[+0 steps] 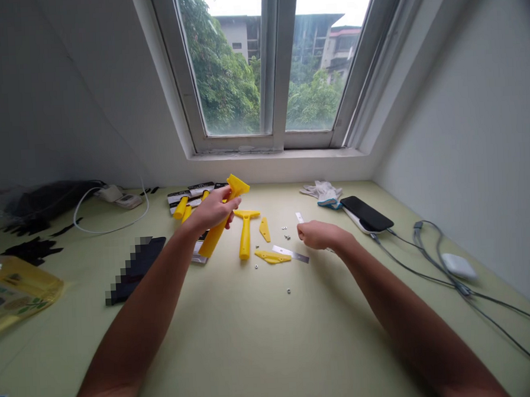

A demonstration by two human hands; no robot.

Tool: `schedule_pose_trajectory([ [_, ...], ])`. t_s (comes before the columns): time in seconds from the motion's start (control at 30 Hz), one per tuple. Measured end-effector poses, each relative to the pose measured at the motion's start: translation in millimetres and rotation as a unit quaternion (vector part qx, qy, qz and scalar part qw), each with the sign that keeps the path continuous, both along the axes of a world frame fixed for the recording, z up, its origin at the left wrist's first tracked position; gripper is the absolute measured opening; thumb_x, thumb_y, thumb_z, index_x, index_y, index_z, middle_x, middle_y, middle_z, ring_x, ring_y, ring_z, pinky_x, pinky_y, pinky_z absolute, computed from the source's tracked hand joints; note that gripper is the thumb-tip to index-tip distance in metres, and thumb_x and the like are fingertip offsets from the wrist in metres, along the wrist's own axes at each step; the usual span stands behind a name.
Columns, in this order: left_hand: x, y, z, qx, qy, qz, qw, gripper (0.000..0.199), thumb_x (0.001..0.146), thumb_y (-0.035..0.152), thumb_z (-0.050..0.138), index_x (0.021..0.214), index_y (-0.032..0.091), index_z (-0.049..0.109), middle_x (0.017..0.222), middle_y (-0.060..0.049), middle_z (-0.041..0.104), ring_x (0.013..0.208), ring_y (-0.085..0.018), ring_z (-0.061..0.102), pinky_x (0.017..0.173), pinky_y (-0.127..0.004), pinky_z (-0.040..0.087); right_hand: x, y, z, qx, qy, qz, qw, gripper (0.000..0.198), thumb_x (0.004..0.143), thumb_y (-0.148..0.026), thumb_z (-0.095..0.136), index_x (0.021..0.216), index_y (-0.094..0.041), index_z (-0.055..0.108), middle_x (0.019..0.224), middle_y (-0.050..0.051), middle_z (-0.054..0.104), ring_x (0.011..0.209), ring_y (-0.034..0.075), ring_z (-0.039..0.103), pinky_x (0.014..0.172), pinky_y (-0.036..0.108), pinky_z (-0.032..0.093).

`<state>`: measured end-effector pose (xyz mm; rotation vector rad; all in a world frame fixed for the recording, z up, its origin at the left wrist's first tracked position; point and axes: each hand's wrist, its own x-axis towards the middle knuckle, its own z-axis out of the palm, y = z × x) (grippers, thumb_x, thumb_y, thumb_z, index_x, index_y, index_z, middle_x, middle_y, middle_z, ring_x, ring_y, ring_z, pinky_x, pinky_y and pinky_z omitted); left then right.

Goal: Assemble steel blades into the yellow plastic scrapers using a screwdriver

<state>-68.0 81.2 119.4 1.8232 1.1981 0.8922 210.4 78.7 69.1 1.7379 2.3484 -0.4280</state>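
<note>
Just left of the yellow plastic T-shaped scraper [245, 238] lying on the pale green table [237, 342], the left hand [214, 208] wraps around a second yellow plastic scraper [211, 241], raised and tilted, head uppermost. Well to the right of the lying scraper, the right hand [318, 234] curls tightly around a thin silver metal strip [299, 218]. Nearer that scraper's right side are a flat yellow plastic triangular plate [264, 230], a winged yellow plastic plate [272, 257] beside a flat metal blade [300, 257], and small silver fasteners [287, 237].

The step in hand appears to be gathering scraper parts; the next move seems to call for a steady scraper head and a careful grip off the strip's edges.

The curled fingers hide most of the strip, the left hand covers the raised scraper's middle, and the fasteners are too small to identify.
</note>
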Motion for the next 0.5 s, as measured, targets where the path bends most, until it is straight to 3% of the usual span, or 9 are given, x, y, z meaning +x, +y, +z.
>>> schedule_pose_trajectory([
  [0.13, 0, -27, -8.1, -0.033, 0.091, -0.036, 0.995, 0.019, 0.087, 0.035, 0.05, 0.093, 0.017, 0.052, 0.069, -0.001, 0.055, 0.054, -0.014, 0.056, 0.049, -0.026, 0.049, 19, 4, -9, 0.016, -0.01, -0.007, 1.0, 0.015, 0.076, -0.015, 0.056, 0.085, -0.017, 0.067, 0.083, 0.012, 0.068, 0.066, 0.019, 0.061, 0.053, 0.025, 0.037],
  [0.27, 3, -72, -37.9, 0.064, 0.186, -0.043, 0.98, 0.039, 0.085, 0.035, 0.054, 0.122, 0.025, 0.05, 0.098, -0.007, 0.062, 0.084, -0.021, 0.06, 0.076, -0.032, 0.048, 31, 1, -21, 0.076, 0.01, 0.0, 0.997, 0.019, 0.079, -0.012, 0.05, 0.09, -0.018, 0.065, 0.09, 0.011, 0.067, 0.079, 0.022, 0.061, 0.06, 0.027, 0.039],
  [0.4, 1, -101, -65.6, 0.063, 0.241, -0.011, 0.968, 0.036, 0.085, 0.039, 0.053, 0.118, 0.025, 0.05, 0.096, -0.006, 0.063, 0.081, -0.022, 0.059, 0.07, -0.03, 0.045, 30, -8, -17, 0.15, 0.047, 0.019, 0.987, 0.019, 0.081, -0.013, 0.051, 0.095, -0.015, 0.064, 0.103, 0.016, 0.063, 0.101, 0.028, 0.055, 0.08, 0.034, 0.04],
  [0.5, 0, -105, -74.6, 0.064, 0.268, -0.001, 0.961, 0.029, 0.085, 0.039, 0.05, 0.11, 0.024, 0.05, 0.083, -0.002, 0.061, 0.07, -0.02, 0.057, 0.06, -0.027, 0.039, 16, -16, -12, 0.157, 0.098, 0.079, 0.98, 0.017, 0.085, -0.02, 0.052, 0.097, -0.018, 0.064, 0.107, 0.012, 0.063, 0.102, 0.023, 0.055, 0.087, 0.032, 0.039],
])
